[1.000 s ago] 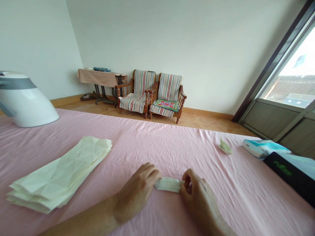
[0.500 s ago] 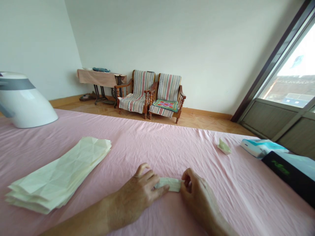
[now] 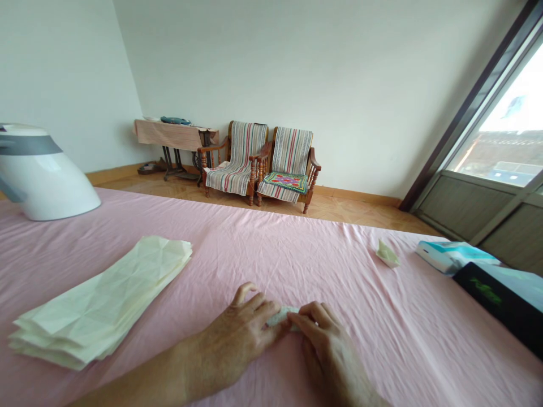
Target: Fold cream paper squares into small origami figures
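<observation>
A small folded strip of pale green paper lies on the pink cloth, mostly covered by my fingers. My left hand is closed on the strip's left end, thumb and fingers around it. From the other side my right hand pinches or presses the strip, its fingertips meeting the left thumb. The strip's right end is hidden under the right fingers. To the left lies a stack of creased pale paper sheets. A small folded paper piece sits apart at the right.
A white and grey jug stands at the back left. On the right are a blue and white packet and a black box. Beyond the cloth's far edge stand two wooden armchairs and a cloth-covered sewing table.
My right hand has slid left along the paper strip, from its right end to beside my left thumb, covering more of it. My left hand has stayed nearly still.
</observation>
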The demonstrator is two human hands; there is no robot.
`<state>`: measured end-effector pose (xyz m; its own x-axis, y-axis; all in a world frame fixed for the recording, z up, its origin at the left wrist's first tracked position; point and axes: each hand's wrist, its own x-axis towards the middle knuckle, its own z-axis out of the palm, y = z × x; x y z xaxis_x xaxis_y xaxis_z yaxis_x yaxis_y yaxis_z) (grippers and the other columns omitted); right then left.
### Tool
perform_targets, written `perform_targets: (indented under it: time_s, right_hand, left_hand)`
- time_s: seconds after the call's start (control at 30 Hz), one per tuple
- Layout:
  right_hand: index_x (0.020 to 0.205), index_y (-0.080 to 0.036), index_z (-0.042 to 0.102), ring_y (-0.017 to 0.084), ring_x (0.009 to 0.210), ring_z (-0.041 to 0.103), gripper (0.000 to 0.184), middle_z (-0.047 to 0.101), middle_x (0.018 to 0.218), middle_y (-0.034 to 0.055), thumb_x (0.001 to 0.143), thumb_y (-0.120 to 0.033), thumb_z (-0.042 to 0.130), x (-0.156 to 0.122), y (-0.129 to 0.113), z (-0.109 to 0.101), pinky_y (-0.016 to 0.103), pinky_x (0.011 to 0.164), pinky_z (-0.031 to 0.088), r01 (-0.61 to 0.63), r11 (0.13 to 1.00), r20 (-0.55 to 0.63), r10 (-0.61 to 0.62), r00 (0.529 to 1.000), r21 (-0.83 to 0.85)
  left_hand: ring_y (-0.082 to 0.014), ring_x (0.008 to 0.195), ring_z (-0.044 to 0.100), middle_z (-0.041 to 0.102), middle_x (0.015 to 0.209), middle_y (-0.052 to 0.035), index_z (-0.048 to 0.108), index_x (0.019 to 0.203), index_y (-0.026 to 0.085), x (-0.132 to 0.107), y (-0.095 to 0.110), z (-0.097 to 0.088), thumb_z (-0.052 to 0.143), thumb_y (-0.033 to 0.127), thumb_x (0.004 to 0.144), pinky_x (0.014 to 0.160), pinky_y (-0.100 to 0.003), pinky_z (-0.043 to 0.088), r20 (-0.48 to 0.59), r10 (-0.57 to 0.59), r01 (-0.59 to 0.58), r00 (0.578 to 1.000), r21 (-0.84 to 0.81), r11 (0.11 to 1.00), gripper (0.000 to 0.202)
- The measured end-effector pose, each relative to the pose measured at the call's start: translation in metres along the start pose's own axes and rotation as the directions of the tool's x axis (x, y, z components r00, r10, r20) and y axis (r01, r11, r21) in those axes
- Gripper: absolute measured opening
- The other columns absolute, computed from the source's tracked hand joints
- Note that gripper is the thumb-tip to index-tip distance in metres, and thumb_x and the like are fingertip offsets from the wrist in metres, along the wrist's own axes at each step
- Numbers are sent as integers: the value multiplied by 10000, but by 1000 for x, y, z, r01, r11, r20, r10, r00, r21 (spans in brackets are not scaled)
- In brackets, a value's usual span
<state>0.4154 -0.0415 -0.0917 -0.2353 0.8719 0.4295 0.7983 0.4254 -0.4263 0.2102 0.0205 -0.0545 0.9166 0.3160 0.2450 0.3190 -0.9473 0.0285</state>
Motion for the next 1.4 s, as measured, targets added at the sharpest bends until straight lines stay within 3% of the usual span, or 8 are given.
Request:
perform_targets:
  time_s: [0.23,0.47,0.63,0.83,1.07,1.17,1.27,1.4]
  right_hand:
    - [1099,-223,608,193,758,540,373,550,860,57,820,-53,429,1,0,7,288,642,478,58,978,-45,-68,997,-201]
    - [1106,-185,588,228,779,534,460,559,891,80,725,15,427,2,-8,13,342,652,492,-1,936,-42,-15,999,-351]
    - [1210,-168,533,189,810,556,523,557,942,82,748,23,379,-7,0,7,280,667,496,-39,987,-88,25,996,-158]
    - [1194,-227,568,214,848,552,509,591,960,73,763,-9,407,-13,-8,5,327,699,476,72,991,-61,-79,995,-108]
    - [1134,-202,595,232,846,592,509,647,1050,72,664,-42,481,-15,-11,14,345,689,463,102,919,-61,-135,989,-380]
    - [1134,-153,596,243,917,606,450,658,1100,89,707,-71,481,-19,-8,15,363,742,461,161,874,-67,-215,974,-459]
    - [1128,-125,606,248,989,606,378,663,1127,101,769,-106,490,-21,-7,14,381,812,448,179,848,-89,-255,963,-499]
    - [1007,-163,651,232,879,635,266,694,1040,88,788,-121,506,-20,-11,6,385,794,441,147,869,-100,-219,971,-472]
  left_hand:
    - [-183,871,550,629,939,-50,589,1073,172,4,6,1,412,74,965,1013,-467,264,-174,47,-36,984,66,997,229]
    - [-174,839,551,647,885,-24,617,926,189,4,5,-1,423,80,966,999,-441,233,-160,5,-15,987,-63,998,226]
    - [-173,827,559,664,889,-26,623,926,192,1,-2,2,435,129,976,949,-406,254,-149,10,-38,989,-187,982,204]
    - [-184,832,556,659,860,-28,627,910,187,1,-3,5,446,107,954,921,-401,275,-112,-19,-3,993,-196,981,203]
    - [-184,813,549,650,852,-28,619,948,186,0,0,4,454,96,939,900,-385,303,-119,-33,13,992,-160,987,187]
    - [-191,800,547,636,838,-25,614,943,179,0,2,3,466,86,920,906,-407,292,-118,-30,15,993,-132,991,176]
    - [-187,782,535,623,814,-18,604,864,178,-1,1,3,472,75,908,914,-422,272,-126,-29,14,992,-123,992,173]
    - [-179,769,522,607,780,-13,587,791,180,-1,0,2,462,76,908,914,-419,265,-123,-33,16,992,-136,991,200]
